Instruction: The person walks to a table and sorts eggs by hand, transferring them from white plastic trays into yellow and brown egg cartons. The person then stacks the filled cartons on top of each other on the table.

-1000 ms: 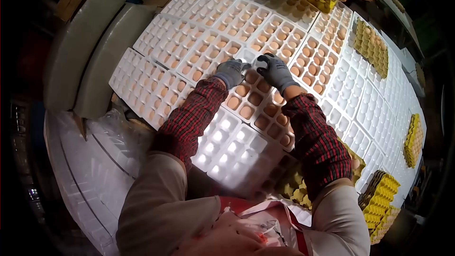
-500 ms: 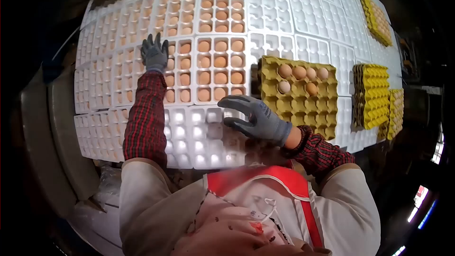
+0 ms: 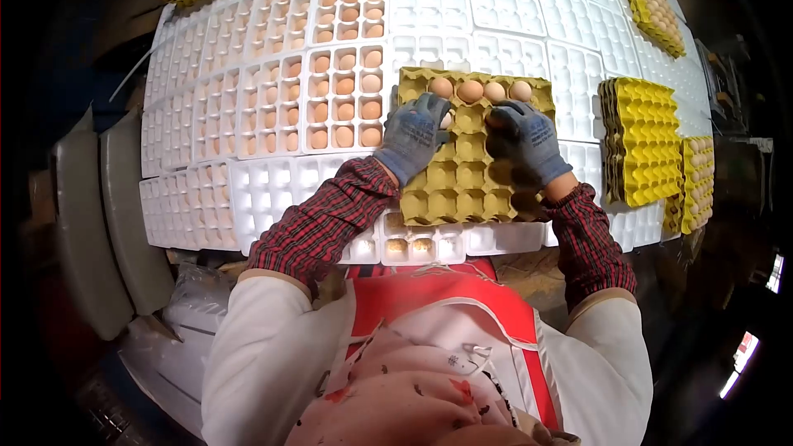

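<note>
The yellow tray (image 3: 468, 175) lay across the white trays (image 3: 267, 192), between both hands. The left hand's (image 3: 412, 134) grip curled against an egg (image 3: 447, 120); whether it or the right hand's (image 3: 527, 136) bent grip grasped anything could not be told. Squeezing too hard might crack a shell, hurried fingers might knock the top-row eggs (image 3: 471, 92), and uneven pressure might tip the yellow tray.

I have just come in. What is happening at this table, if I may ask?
A person's gloved left hand and right hand are at a yellow egg tray. Four eggs sit in its far row; whether either hand grips an egg is hard to tell. To the left, a white tray holds more eggs; to the right stand stacked yellow trays.
</note>
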The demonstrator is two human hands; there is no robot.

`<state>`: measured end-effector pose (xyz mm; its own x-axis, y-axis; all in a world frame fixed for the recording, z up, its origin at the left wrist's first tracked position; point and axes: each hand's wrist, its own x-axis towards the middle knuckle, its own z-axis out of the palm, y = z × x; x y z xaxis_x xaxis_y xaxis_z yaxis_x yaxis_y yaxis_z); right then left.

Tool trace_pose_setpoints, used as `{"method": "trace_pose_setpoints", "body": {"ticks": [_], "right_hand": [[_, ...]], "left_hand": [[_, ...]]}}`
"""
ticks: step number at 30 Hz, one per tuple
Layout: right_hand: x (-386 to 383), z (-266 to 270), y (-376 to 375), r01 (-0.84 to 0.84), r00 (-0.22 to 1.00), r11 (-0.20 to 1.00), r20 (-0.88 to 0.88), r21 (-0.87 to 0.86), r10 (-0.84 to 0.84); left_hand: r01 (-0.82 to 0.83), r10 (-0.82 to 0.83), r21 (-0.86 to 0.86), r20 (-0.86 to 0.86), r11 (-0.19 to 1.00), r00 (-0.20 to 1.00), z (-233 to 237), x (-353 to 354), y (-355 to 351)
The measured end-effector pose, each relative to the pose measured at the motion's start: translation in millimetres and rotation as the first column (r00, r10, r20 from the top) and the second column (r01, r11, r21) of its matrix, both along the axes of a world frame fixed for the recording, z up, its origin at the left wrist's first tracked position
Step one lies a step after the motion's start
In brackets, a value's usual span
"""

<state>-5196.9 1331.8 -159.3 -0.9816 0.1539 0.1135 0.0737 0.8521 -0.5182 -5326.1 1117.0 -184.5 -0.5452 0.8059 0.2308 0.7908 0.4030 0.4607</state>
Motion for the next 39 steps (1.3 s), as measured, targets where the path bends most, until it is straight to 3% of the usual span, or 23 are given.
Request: {"method": "trace_pose_setpoints", "body": {"ticks": [3, 6, 7, 11, 14, 15, 16, 17, 18, 20, 23, 25, 26, 27, 28, 29, 30, 33, 34, 36, 37, 38, 39], "right_hand": [[13, -13, 9, 0.213, 0.969, 0.827, 0.003, -0.521, -0.247], [10, -9, 11, 0.029, 0.998, 0.991, -0.058, -0.132, -0.037], [7, -6, 9, 0.017, 0.996, 1.000, -0.088, -0.016, -0.018], [1, -1, 13, -0.063, 0.997, 0.998, 0.047, 0.006, 0.063], [2, -9, 16, -0.010, 0.953, 0.630, -0.199, -0.776, -0.230], [7, 12, 25, 0.174, 0.948, 0.213, 0.105, -0.961, -0.302], [1, 10, 37, 0.167, 0.953, 0.246, 0.092, -0.955, -0.290], [-6, 7, 49, 0.160, 0.957, 0.279, 0.079, -0.947, -0.279], [-15, -20, 78, 0.154, 0.971, 0.510, 0.035, -0.846, -0.235], [-30, 0, 79, 0.003, 0.998, 0.979, -0.064, -0.205, -0.016], [-36, 36, 65, -0.096, 0.963, 0.989, 0.260, 0.114, 0.063], [-39, 38, 75, -0.131, 0.927, 0.979, 0.368, 0.157, 0.064], [-32, 16, 89, -0.117, 0.974, 0.993, 0.196, 0.018, 0.111], [-29, 3, 92, -0.116, 0.986, 0.993, 0.116, -0.003, 0.115], [-28, -2, 94, -0.087, 0.988, 0.991, 0.117, -0.104, 0.099], [-28, -15, 102, -0.043, 0.996, 0.978, 0.065, -0.203, 0.057], [-26, -14, 102, 0.145, 0.987, 0.668, 0.154, -0.730, -0.047], [-27, 29, 94, 0.096, 0.995, 0.395, 0.096, -0.914, -0.020], [-35, 23, 94, 0.124, 0.991, 0.477, 0.137, -0.870, -0.007], [-58, -8, 93, -0.176, 0.970, 0.843, 0.054, -0.508, 0.235], [-68, 3, 61, -0.156, 0.958, 0.987, 0.235, -0.044, 0.162], [-69, 21, 31, -0.159, 0.942, 0.881, 0.335, 0.447, 0.001], [-66, 24, 12, -0.136, 0.947, 0.835, 0.318, 0.533, -0.049]], "left_hand": [[-0.003, -0.025, 0.144, 0.188, 0.990, 0.982, -10, -2, -5], [-0.203, -0.008, 0.281, 0.604, 0.938, 0.797, -3, 4, -9], [-0.246, -0.032, 0.406, 0.567, 0.880, 0.823, 3, 12, -11], [-0.543, -0.335, 0.322, 0.939, 0.776, 0.078, 27, 2, -13], [-0.260, -0.056, 0.153, 0.936, 0.953, 0.347, 25, -13, 22], [-0.061, -0.001, 0.138, 0.414, 0.989, 0.910, 29, -11, 43], [-0.041, 0.035, 0.076, 0.084, 0.996, 0.996, 29, -7, 59], [-0.063, 0.061, -0.147, -0.017, 0.987, 0.998, 22, -6, 76], [-0.104, 0.066, -0.348, -0.120, 0.932, 0.991, 13, -6, 94], [-0.177, 0.076, -0.595, -0.191, 0.784, 0.979, 8, -3, 118], [0.038, -0.042, -0.441, 0.002, 0.897, 0.999, 19, -24, 102], [0.071, -0.090, 0.095, 0.214, 0.993, 0.973, 14, -44, 67], [-0.016, -0.173, 0.248, 0.718, 0.969, 0.674, 30, -49, 51], [-0.288, -0.242, 0.287, 0.953, 0.914, 0.184, 46, -54, 34], [-0.330, -0.414, 0.439, 0.898, 0.836, 0.147, 44, -61, 24], [-0.318, -0.391, 0.425, 0.905, 0.847, 0.168, 44, -69, 14], [-0.319, -0.330, 0.389, 0.917, 0.864, 0.223, 51, -70, 12], [0.001, -0.015, 0.041, 0.341, 0.999, 0.940, 42, -70, 31], [-0.064, 0.061, -0.212, -0.023, 0.975, 0.998, 37, -56, 40], [-0.220, 0.018, -0.591, -0.329, 0.776, 0.944, 18, -41, 63], [-0.283, -0.077, -0.667, -0.455, 0.689, 0.887, 12, -33, 70], [-0.331, 0.071, -0.616, -0.407, 0.714, 0.911, 6, -33, 72], [-0.315, 0.182, -0.439, -0.318, 0.841, 0.930, 10, -34, 57]]}}
